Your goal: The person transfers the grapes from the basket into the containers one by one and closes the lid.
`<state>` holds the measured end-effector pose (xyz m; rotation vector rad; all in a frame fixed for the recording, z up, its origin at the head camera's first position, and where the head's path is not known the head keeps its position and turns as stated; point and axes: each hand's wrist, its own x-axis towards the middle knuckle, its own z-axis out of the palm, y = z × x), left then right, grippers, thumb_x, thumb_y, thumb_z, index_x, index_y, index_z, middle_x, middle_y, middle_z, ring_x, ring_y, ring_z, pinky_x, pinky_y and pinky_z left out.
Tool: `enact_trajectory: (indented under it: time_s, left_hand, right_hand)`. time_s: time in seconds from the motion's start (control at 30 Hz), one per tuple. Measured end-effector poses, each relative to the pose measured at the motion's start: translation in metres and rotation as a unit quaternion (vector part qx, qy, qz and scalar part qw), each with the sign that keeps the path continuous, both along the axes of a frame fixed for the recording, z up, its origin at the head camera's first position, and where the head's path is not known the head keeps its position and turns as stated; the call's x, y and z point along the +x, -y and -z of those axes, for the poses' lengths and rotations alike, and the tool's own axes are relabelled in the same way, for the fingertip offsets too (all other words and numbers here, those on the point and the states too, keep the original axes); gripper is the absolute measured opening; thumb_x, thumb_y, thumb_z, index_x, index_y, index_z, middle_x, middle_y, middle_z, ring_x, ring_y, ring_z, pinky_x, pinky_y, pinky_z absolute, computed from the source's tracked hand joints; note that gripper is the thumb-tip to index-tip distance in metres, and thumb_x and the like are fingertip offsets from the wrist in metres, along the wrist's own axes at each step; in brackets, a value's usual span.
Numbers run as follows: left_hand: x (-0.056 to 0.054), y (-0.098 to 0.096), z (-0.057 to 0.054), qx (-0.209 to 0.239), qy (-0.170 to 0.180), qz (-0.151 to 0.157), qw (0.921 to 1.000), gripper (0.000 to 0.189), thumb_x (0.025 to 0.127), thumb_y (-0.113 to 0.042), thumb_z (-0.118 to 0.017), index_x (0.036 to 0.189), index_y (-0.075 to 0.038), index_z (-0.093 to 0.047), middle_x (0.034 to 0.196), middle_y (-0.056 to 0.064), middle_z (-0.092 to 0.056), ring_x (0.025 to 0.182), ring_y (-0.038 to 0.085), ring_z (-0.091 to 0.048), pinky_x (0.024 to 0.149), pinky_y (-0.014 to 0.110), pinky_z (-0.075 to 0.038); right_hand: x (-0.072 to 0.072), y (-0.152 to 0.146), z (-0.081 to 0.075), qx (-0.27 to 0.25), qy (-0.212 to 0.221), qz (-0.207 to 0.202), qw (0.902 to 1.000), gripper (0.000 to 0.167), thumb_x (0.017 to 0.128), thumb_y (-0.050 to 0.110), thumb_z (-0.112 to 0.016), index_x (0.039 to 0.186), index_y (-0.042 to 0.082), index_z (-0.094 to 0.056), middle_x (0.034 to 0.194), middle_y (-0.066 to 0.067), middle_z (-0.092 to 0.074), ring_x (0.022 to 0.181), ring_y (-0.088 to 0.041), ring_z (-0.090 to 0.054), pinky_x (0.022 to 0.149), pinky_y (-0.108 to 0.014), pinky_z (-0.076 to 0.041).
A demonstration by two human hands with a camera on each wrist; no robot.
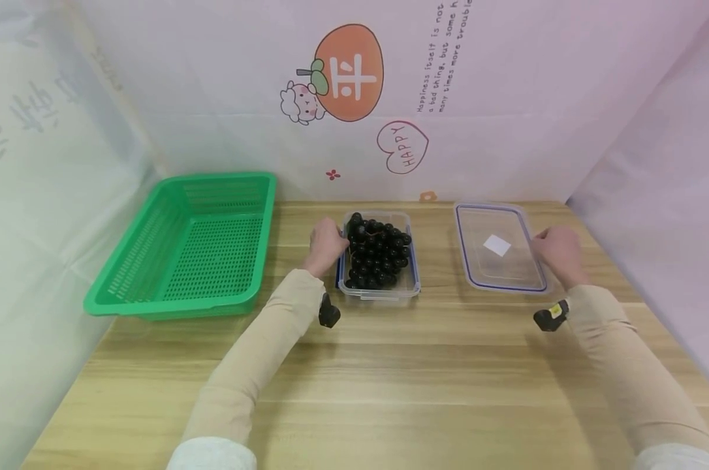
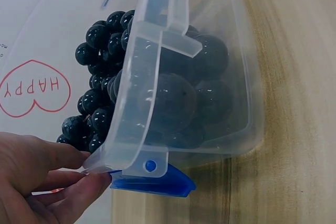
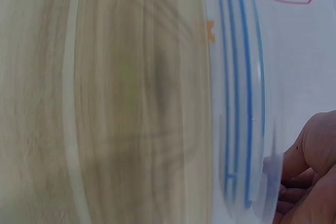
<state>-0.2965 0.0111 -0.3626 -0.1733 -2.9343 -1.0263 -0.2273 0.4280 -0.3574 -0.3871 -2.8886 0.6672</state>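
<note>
A clear plastic container (image 1: 390,294) with blue side clips stands on the table and holds a bunch of dark grapes (image 1: 377,251), some rising above its rim. My left hand (image 1: 328,243) pinches the container's left rim beside a blue clip (image 2: 152,183). To the right, my right hand (image 1: 560,251) pinches the right edge of a clear lid (image 1: 478,261) with a blue seal. In the right wrist view the lid (image 3: 236,103) appears edge-on, raised off the wood with a shadow below. A white square label (image 1: 497,245) sits on the lid.
A green plastic basket (image 1: 260,261) with slotted walls stands left of the container, nothing visible inside it. The wooden table (image 1: 413,385) runs back to a white printed sheet (image 1: 225,78), and similar sheets hang at both sides.
</note>
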Motion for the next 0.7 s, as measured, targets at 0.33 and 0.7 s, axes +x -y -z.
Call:
enact_trajectory:
  time_s: [0.33,0.7]
  left_hand:
    - [0.005,0.002,0.004,0.007,-0.015,-0.004,0.9999,0.016,0.084,-0.012,-0.066,0.073,-0.001,-0.071,0.077,0.011,-0.072,0.068,0.020,-0.062,0.067,0.030,-0.051]
    - [0.012,0.004,0.004,0.022,-0.028,0.019,0.9992,0.038,0.086,-0.007,-0.060,0.051,-0.010,-0.046,0.050,0.000,-0.049,0.046,0.011,-0.048,0.041,0.018,-0.036]
  right_hand:
    - [-0.007,0.038,-0.013,0.005,-0.025,-0.015,0.9996,0.031,0.077,0.008,-0.045,0.088,-0.012,-0.067,0.083,-0.026,-0.066,0.068,-0.028,-0.055,0.053,-0.027,-0.037]
    - [-0.009,0.081,-0.028,-0.014,-0.005,-0.025,0.9996,0.027,0.080,0.006,-0.043,0.086,-0.010,-0.065,0.071,-0.016,-0.064,0.057,-0.019,-0.052,0.048,-0.026,-0.040]
